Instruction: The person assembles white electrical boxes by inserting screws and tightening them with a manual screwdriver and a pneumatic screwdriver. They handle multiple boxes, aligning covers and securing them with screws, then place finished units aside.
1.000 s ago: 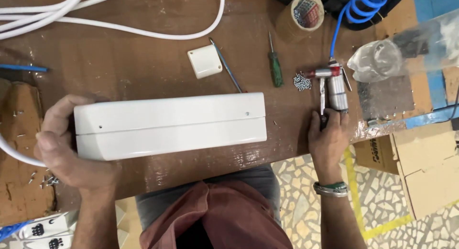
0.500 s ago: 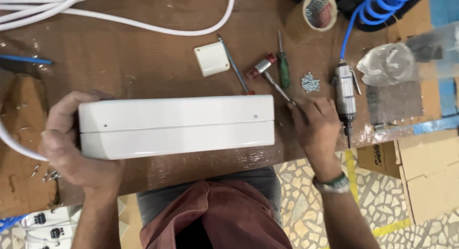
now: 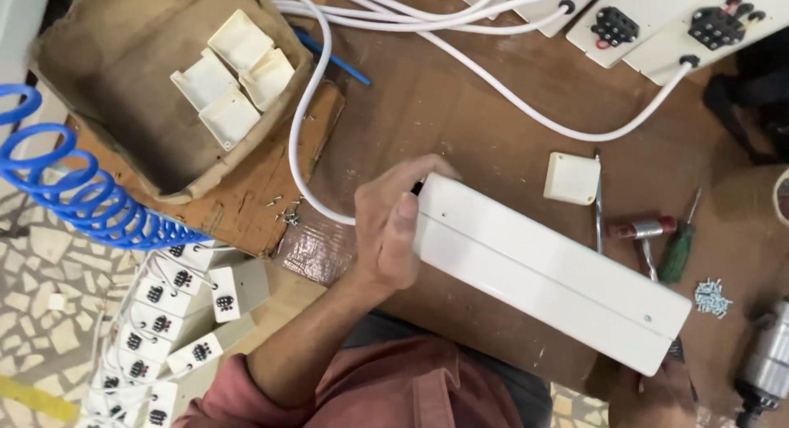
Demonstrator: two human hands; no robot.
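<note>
While left hand (image 3: 390,231) grips, smooth white rectangular box (image 3: 551,272)

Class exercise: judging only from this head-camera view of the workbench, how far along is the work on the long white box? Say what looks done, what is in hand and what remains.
Done: one screw already sits in the long white box, near its right end. In hand: the left hand grips the box's left end and the right hand holds its right end, mostly hidden beneath it. Left: loose screws lie on the table beside the screwdriver; no other screws show in the box face.
</note>
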